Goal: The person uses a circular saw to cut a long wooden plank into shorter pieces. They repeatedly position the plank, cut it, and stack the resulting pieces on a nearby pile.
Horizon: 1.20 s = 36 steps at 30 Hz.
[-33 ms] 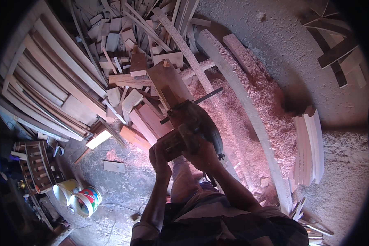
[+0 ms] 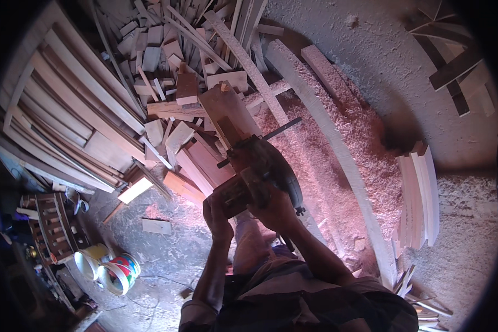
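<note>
Both of my hands are on a dark handheld circular saw (image 2: pixel 263 166) with a thin metal guide bar (image 2: pixel 282 129) sticking out to the right. My left hand (image 2: pixel 218 221) wraps round the saw's motor housing. Closed over the handle, my right hand (image 2: pixel 275 210) sits just to the right. The saw's front lies over a wooden board (image 2: pixel 227 108) that points away from me; a smaller dark wood piece (image 2: pixel 227 128) lies on it just ahead of the saw. The blade and the board's near end are hidden beneath the saw.
Long curved planks (image 2: pixel 72 83) are stacked at the left. Offcuts (image 2: pixel 155 36) pile up at the far side. Reddish shavings (image 2: pixel 365 166) and a long curved beam (image 2: pixel 332 133) lie at right. Paint buckets (image 2: pixel 119 274) and a cable stand on the left floor.
The view has shifted very slightly. My hands and the saw keep the same place on the board.
</note>
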Motion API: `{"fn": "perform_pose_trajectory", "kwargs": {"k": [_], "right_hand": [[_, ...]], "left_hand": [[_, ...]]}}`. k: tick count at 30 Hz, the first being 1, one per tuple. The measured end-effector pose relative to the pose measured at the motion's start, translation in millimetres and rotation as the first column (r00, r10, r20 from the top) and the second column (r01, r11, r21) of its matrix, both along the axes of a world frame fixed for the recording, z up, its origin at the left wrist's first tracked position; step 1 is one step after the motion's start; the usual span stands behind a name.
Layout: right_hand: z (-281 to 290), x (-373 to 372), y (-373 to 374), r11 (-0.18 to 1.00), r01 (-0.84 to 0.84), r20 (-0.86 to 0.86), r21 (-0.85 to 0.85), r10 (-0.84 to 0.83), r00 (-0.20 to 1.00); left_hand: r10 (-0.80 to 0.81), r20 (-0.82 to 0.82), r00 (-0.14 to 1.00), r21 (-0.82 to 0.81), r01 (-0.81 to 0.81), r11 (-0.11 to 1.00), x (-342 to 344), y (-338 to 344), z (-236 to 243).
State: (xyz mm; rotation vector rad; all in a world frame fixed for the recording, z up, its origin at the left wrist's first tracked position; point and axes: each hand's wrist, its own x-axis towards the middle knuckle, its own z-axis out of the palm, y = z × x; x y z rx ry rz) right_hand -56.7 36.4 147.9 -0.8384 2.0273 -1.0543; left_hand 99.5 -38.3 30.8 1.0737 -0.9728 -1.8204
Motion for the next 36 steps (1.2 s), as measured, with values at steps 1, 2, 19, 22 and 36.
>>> {"fn": "perform_pose_trajectory", "kwargs": {"k": [1, 2, 19, 22, 36], "right_hand": [[1, -1, -2, 1.000, 0.000, 0.002, 0.008, 0.000, 1.000], [2, -3, -5, 1.000, 0.007, 0.003, 0.003, -0.007, 1.000], [2, -21, -48, 0.999, 0.008, -0.022, -0.046, -0.009, 1.000], [3, -23, -51, 0.999, 0.000, -0.001, -0.049, 0.000, 1.000], [-6, -27, -74, 0.979, 0.032, -0.076, -0.201, -0.048, 0.996]], "left_hand": [[0.007, 0.012, 1.000, -0.015, -0.007, 1.000, -1, -5, 1], [0.012, 0.023, 1.000, -0.030, -0.011, 1.000, -3, -9, 1], [0.050, 0.005, 0.999, 0.006, -0.050, 0.999, -29, -53, 8], [0.009, 0.119, 0.993, -0.114, 0.004, 0.994, -32, -58, 9], [0.018, -0.010, 1.000, 0.028, -0.018, 0.999, -46, -79, 24]]}}
